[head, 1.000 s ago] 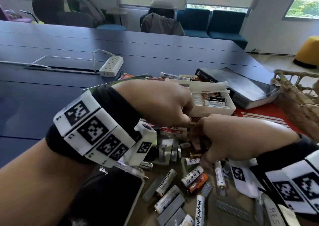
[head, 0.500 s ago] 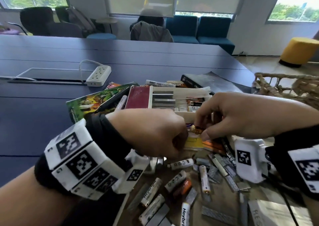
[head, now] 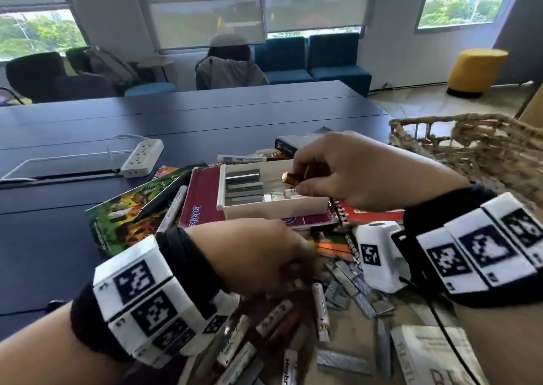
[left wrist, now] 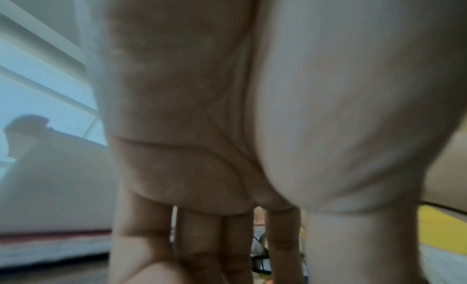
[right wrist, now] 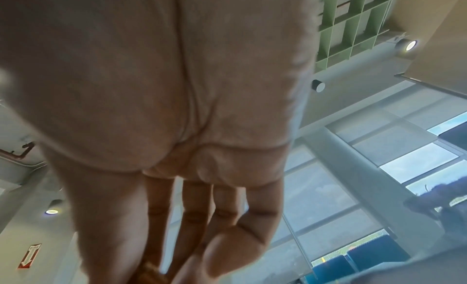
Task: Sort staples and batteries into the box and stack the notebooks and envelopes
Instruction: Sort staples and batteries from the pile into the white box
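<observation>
A white box [head: 273,210] sits on a maroon notebook [head: 202,202], with staple strips [head: 242,186] in its left half and batteries in its right. My right hand [head: 296,179] hovers over the box and pinches a gold-tipped battery [head: 291,177]. My left hand [head: 293,264] is low over the heap of loose batteries [head: 320,308] and staple strips [head: 358,293]; its fingers are blurred in the head view. In the left wrist view the fingers [left wrist: 199,248] point down and look straight, with nothing seen between them.
A jungle-print notebook [head: 126,211] with pens lies left of the box. An orange notebook [head: 373,215], a black book [head: 291,145] and a woven basket [head: 470,149] are at the right. A power strip [head: 142,157] lies further back. An envelope [head: 429,352] sits near the front.
My right hand has carried the battery from the pile up and over the box. My left hand has dropped back towards the loose pile. The view has tilted upwards.
</observation>
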`<state>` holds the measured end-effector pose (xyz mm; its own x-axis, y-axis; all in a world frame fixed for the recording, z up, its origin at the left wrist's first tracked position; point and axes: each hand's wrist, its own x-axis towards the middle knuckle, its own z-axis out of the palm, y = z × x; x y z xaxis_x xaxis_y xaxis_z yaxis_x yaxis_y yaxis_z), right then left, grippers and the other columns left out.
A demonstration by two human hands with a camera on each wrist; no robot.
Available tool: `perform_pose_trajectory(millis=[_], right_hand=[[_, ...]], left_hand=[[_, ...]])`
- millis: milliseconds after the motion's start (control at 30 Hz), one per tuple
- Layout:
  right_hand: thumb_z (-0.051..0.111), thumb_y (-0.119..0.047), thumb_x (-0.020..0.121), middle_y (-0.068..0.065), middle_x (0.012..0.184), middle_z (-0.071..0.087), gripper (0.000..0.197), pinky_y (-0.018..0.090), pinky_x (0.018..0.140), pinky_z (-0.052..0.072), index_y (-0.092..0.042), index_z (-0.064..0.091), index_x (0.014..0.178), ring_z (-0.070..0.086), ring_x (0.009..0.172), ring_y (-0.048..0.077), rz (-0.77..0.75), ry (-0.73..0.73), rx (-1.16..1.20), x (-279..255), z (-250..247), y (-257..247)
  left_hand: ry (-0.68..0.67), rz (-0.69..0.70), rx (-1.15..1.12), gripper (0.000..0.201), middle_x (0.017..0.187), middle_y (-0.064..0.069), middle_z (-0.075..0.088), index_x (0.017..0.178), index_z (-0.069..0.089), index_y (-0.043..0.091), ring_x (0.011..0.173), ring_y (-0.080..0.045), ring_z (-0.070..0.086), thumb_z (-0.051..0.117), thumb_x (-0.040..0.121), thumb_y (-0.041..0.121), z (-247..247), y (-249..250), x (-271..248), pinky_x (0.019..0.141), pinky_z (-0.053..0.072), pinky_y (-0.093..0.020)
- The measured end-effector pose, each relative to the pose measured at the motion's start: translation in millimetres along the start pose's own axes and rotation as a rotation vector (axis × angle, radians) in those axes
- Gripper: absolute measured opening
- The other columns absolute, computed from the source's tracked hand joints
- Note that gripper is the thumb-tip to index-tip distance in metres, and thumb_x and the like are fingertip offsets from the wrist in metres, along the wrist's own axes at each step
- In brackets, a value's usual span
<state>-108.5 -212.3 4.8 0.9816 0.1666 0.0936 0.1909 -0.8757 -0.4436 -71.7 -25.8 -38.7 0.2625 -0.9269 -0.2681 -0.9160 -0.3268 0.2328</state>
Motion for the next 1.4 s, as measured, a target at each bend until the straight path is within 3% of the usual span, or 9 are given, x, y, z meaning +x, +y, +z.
perform_pose_trajectory(millis=[167, 300, 400, 467, 567, 733, 900, 1067, 1400], right_hand=[[0.073, -0.031, 0.094, -0.013, 0.088, 0.07, 0.01, 0.023, 0.074, 0.053, -0.031, 0.074, 0.104, 0.065, 0.08, 0.003, -0.012, 0.091, 0.048, 4, 5, 1], [0.07, -0.032, 0.096, -0.013, 0.081, 0.066, 0.007, 0.013, 0.06, 0.039, -0.026, 0.073, 0.099, 0.061, 0.068, 0.001, 0.049, 0.202, 0.063, 6, 4, 8], [0.069, -0.03, 0.097, -0.014, 0.075, 0.063, 0.008, 0.007, 0.052, 0.038, -0.024, 0.074, 0.093, 0.056, 0.06, -0.006, 0.083, 0.276, 0.059, 7, 4, 15], [0.07, -0.029, 0.095, -0.014, 0.072, 0.062, 0.009, 0.003, 0.053, 0.037, -0.024, 0.074, 0.088, 0.055, 0.059, -0.008, 0.099, 0.323, 0.074, 9, 6, 18], [0.074, -0.028, 0.091, -0.012, 0.07, 0.065, 0.01, 0.007, 0.054, 0.04, -0.024, 0.074, 0.082, 0.057, 0.06, -0.003, 0.108, 0.371, 0.117, 12, 9, 21], [0.078, -0.025, 0.085, -0.009, 0.071, 0.069, 0.007, 0.016, 0.059, 0.048, -0.025, 0.075, 0.079, 0.061, 0.064, 0.001, 0.118, 0.446, 0.179, 15, 11, 24], [0.08, -0.021, 0.084, -0.006, 0.074, 0.071, 0.005, 0.023, 0.066, 0.055, -0.025, 0.076, 0.083, 0.062, 0.067, 0.004, 0.095, 0.464, 0.219, 15, 12, 25], [0.08, -0.018, 0.084, -0.01, 0.066, 0.066, 0.008, 0.01, 0.057, 0.042, -0.024, 0.076, 0.082, 0.054, 0.057, -0.002, 0.077, 0.39, 0.115, 16, 15, 26], [0.077, -0.022, 0.089, -0.013, 0.083, 0.06, 0.003, 0.008, 0.066, 0.039, -0.025, 0.076, 0.09, 0.056, 0.075, 0.0, 0.082, 0.327, -0.103, 22, 24, 26]], left_hand=[[0.005, 0.057, -0.054, 0.031, 0.099, 0.013, 0.069, 0.121, 0.066, 0.028, 0.08, 0.002, 0.051, 0.069, 0.092, 0.02, 1, 2, 7, 0.066, 0.035, -0.002], [-0.042, -0.015, -0.137, 0.031, 0.075, 0.02, 0.058, 0.113, 0.065, 0.033, 0.066, 0.003, 0.053, 0.074, 0.087, 0.018, 0, -5, 10, 0.065, 0.043, -0.016], [-0.017, -0.046, -0.243, 0.029, 0.077, 0.014, 0.061, 0.113, 0.066, 0.037, 0.066, -0.002, 0.056, 0.072, 0.09, 0.021, -11, -8, 5, 0.062, 0.048, -0.024], [0.068, -0.005, -0.33, 0.022, 0.084, 0.007, 0.064, 0.113, 0.068, 0.038, 0.07, -0.009, 0.059, 0.07, 0.095, 0.027, -23, -8, 1, 0.067, 0.054, -0.033], [0.211, 0.041, -0.422, 0.019, 0.092, 0.007, 0.066, 0.115, 0.069, 0.041, 0.071, -0.006, 0.06, 0.068, 0.096, 0.036, -36, -10, -3, 0.065, 0.052, -0.025], [0.542, 0.027, -0.628, 0.023, 0.095, 0.002, 0.068, 0.117, 0.067, 0.029, 0.078, -0.016, 0.067, 0.069, 0.096, 0.022, -44, -30, -6, 0.07, 0.055, -0.027], [0.85, -0.087, -0.79, 0.022, 0.09, 0.006, 0.066, 0.116, 0.062, 0.025, 0.069, -0.008, 0.059, 0.067, 0.096, 0.016, -30, -48, 1, 0.062, 0.047, -0.026], [0.922, -0.122, -0.862, 0.024, 0.091, 0.003, 0.072, 0.111, 0.06, 0.019, 0.072, -0.015, 0.065, 0.074, 0.092, 0.016, -18, -56, 8, 0.068, 0.054, -0.048], [0.982, -0.205, -0.932, 0.025, 0.081, -0.004, 0.074, 0.097, 0.065, 0.007, 0.064, -0.009, 0.067, 0.084, 0.082, 0.014, -14, -63, 12, 0.059, 0.053, -0.024]])
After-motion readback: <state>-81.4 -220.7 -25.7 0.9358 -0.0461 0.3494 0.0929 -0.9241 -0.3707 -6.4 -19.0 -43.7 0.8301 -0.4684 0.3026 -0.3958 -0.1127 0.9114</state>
